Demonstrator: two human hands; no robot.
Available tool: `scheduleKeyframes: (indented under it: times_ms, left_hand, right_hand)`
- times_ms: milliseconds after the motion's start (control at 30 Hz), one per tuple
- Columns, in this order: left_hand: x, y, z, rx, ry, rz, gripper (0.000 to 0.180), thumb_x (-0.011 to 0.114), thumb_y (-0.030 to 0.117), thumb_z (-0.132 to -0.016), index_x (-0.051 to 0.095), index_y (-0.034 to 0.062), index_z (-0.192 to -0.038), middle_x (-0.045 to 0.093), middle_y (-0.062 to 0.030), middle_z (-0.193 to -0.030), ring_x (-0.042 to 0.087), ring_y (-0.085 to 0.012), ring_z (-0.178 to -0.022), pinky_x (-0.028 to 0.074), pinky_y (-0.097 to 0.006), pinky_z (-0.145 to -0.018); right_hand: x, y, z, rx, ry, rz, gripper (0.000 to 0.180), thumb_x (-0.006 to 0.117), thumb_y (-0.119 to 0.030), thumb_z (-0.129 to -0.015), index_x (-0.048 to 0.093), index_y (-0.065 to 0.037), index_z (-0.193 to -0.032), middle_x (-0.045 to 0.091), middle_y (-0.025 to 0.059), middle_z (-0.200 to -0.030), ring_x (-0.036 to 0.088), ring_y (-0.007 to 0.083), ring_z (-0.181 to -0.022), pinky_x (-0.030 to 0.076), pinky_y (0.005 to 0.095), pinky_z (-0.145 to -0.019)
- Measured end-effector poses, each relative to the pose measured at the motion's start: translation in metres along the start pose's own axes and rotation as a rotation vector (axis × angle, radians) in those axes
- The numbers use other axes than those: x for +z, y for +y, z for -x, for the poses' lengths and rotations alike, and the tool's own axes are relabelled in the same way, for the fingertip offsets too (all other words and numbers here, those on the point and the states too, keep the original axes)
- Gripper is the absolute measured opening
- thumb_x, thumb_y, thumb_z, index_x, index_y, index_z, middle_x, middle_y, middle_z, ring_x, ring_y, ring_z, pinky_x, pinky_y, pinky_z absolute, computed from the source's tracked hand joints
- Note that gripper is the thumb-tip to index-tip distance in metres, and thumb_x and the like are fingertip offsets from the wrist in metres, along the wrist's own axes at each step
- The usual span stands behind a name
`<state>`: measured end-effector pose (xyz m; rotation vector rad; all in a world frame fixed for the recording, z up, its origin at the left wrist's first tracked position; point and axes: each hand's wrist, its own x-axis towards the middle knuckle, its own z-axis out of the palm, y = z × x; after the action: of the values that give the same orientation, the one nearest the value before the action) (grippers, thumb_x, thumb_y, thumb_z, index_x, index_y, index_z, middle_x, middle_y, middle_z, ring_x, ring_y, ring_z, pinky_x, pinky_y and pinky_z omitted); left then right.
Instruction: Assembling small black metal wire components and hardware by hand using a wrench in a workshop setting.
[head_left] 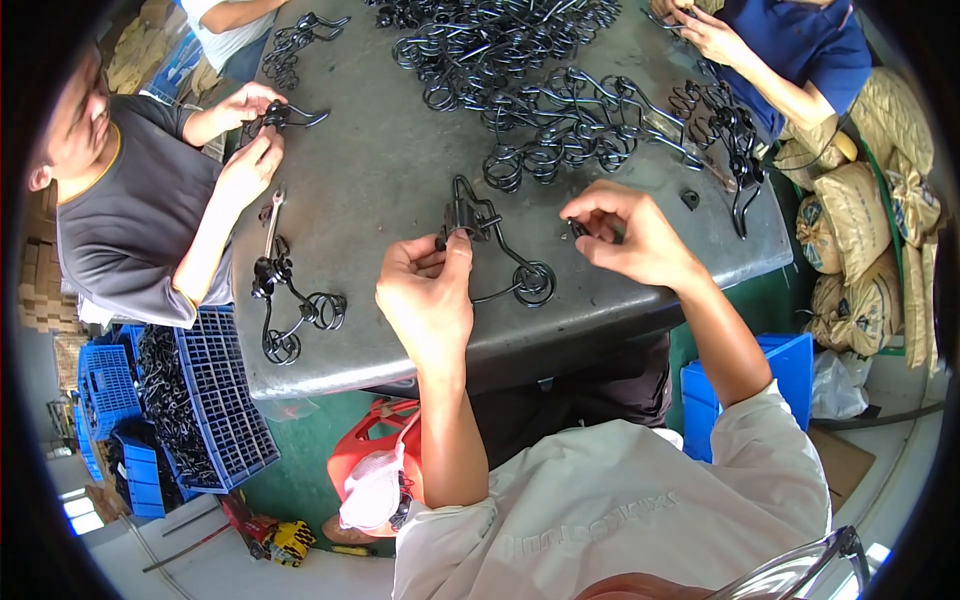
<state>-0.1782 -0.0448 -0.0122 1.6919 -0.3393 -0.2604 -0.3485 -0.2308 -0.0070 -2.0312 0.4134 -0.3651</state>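
While pinching black wire part (464, 217) with left hand (428, 290) | pinching small dark piece (578, 228) with right hand (640, 238), apart at right | facing far wire pile (455, 52) across table (365, 195)

At a grey worktop (370, 190), a person's left hand (428, 285) grips a coiled black wire part (464, 217) while the right hand (635, 235) pinches a small dark piece (577, 228); a co-worker (140, 200) at left handles another beside a tangled heap (490, 50).

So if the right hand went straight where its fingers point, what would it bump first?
The right hand would probably meet the black bent-wire part held by the left hand, though depth is unclear.
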Motion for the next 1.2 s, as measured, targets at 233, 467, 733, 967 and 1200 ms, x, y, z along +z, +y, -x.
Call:
scheduleKeyframes:
  times_ms: [233, 467, 733, 967, 1200]
  left_hand:
    - [-0.002, -0.001, -0.001, 0.007, -0.002, -0.003, 0.029, 0.085, 0.014, -0.086, 0.068, -0.0101, -0.092, 0.071, -0.0096, -0.074, 0.065, -0.0095, -0.066, 0.053, -0.024, -0.062]
    - [-0.002, -0.003, -0.001, 0.011, 0.009, -0.021, 0.031, 0.085, 0.015, -0.085, 0.068, -0.0102, -0.093, 0.072, -0.0107, -0.075, 0.066, -0.0104, -0.066, 0.054, -0.025, -0.062]
    - [-0.003, -0.004, -0.002, 0.045, -0.034, -0.058, 0.031, 0.082, 0.016, -0.091, 0.066, -0.0096, -0.096, 0.071, -0.0107, -0.077, 0.069, -0.0124, -0.066, 0.054, -0.024, -0.058]
    - [-0.001, -0.003, -0.001, 0.021, 0.003, -0.019, 0.031, 0.085, 0.014, -0.085, 0.068, -0.011, -0.093, 0.071, -0.0109, -0.073, 0.066, -0.0107, -0.066, 0.054, -0.025, -0.062]
    - [-0.002, 0.0, -0.001, 0.005, 0.003, -0.023, 0.03, 0.085, 0.014, -0.085, 0.068, -0.0106, -0.093, 0.072, -0.0115, -0.074, 0.067, -0.0113, -0.066, 0.054, -0.026, -0.062]
  right_hand:
    - [0.021, -0.016, -0.02, 0.348, -0.085, -1.256, 0.03, 0.067, -0.014, -0.099, 0.068, 0.004, -0.122, 0.07, 0.0061, -0.092, 0.067, 0.0131, -0.079, 0.055, 0.0273, -0.07]
    - [0.037, -0.007, -0.047, 0.331, -0.123, -1.015, 0.037, 0.066, -0.015, -0.097, 0.065, 0.006, -0.127, 0.072, 0.01, -0.1, 0.07, 0.0163, -0.083, 0.056, 0.0278, -0.073]
    - [0.036, -0.011, -0.047, 0.252, 0.022, -0.726, 0.032, 0.071, 0.002, -0.09, 0.07, 0.002, -0.122, 0.073, 0.0094, -0.101, 0.07, 0.0146, -0.09, 0.057, 0.027, -0.079]
    - [0.039, 0.004, -0.045, -0.142, 0.045, -0.552, 0.023, 0.07, 0.018, -0.085, 0.073, -0.003, -0.094, 0.07, 0.0095, -0.117, 0.069, 0.0175, -0.102, 0.058, 0.0309, -0.09]
    - [0.06, 0.009, -0.045, -0.18, 0.174, -0.552, 0.026, 0.071, 0.019, -0.083, 0.074, -0.005, -0.092, 0.061, 0.0023, -0.11, 0.065, 0.0117, -0.096, 0.055, 0.0252, -0.082]
